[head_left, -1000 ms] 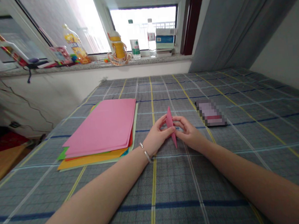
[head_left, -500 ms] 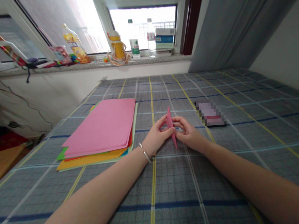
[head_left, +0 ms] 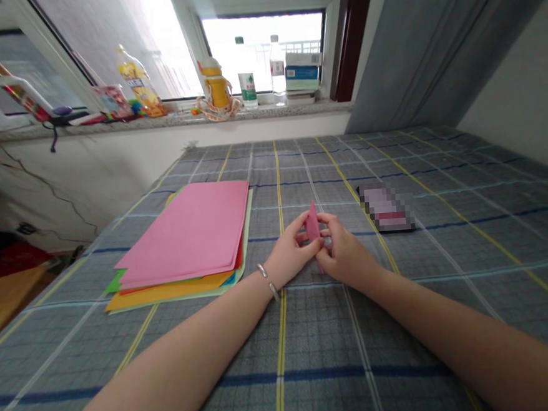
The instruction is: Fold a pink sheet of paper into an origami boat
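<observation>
A small piece of folded pink paper [head_left: 312, 225] stands on edge between my hands, above the checked cloth. My left hand [head_left: 292, 248] grips it from the left, with the thumb on the near side. From the right, my right hand [head_left: 341, 246] pinches the same paper, its thumb close to the left thumb. Fingers hide part of the paper's lower half. To the left of my hands lies a stack of coloured paper [head_left: 187, 236], pink on top, with orange, green and other colours showing at its edges.
A phone [head_left: 387, 207] with a blurred screen lies to the right on the checked cloth [head_left: 246, 345]. Along the windowsill behind stand a yellow drinking bottle [head_left: 217, 87], clear plastic bottles [head_left: 247, 85], a juice bottle [head_left: 140, 83] and boxes [head_left: 302, 75].
My right hand has closed in further around the folded paper and covers more of its lower part. The paper has turned slightly, and its top tip sits a little lower and further right.
</observation>
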Demonstrator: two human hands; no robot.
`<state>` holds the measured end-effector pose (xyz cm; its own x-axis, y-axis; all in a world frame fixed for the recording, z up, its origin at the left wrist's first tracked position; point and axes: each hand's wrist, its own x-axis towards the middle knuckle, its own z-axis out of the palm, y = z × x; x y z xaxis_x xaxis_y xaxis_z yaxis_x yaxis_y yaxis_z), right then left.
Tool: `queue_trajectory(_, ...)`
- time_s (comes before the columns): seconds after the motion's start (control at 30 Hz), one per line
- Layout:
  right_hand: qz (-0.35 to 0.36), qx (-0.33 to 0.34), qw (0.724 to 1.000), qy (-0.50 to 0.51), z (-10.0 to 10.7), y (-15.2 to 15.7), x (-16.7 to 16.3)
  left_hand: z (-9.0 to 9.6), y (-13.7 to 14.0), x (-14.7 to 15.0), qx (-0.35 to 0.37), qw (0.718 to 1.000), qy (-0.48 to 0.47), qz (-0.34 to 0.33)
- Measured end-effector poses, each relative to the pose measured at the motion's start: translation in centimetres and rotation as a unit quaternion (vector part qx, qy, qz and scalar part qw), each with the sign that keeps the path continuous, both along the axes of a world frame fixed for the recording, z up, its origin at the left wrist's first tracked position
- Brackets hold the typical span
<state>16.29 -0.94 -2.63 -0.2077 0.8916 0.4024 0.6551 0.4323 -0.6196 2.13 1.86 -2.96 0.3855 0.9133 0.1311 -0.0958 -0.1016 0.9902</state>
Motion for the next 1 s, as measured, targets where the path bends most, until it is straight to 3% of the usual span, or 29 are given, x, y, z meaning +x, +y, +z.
queue_trajectory(0.17,-0.063,0.016,0.994,-0.085,0.67,-0.56,-0.5,0.43,-0.26,0.31,-0.026,0.999,-0.012,0.019)
queue_trajectory(0.43,-0.07,0.013,0.992,-0.102,0.81,-0.47,-0.63,0.56,-0.66,0.62,-0.04,0.998,-0.027,0.032)
queue_trajectory(0.8,-0.073,0.016,0.993,-0.096,0.82,-0.29,-0.73,-0.06,-0.17,0.93,0.003,0.997,-0.042,0.067)
queue_trajectory(1.0,-0.087,0.0,0.993,-0.081,0.94,-0.07,-0.34,-0.04,-0.27,0.91,0.08,0.994,-0.008,0.077)
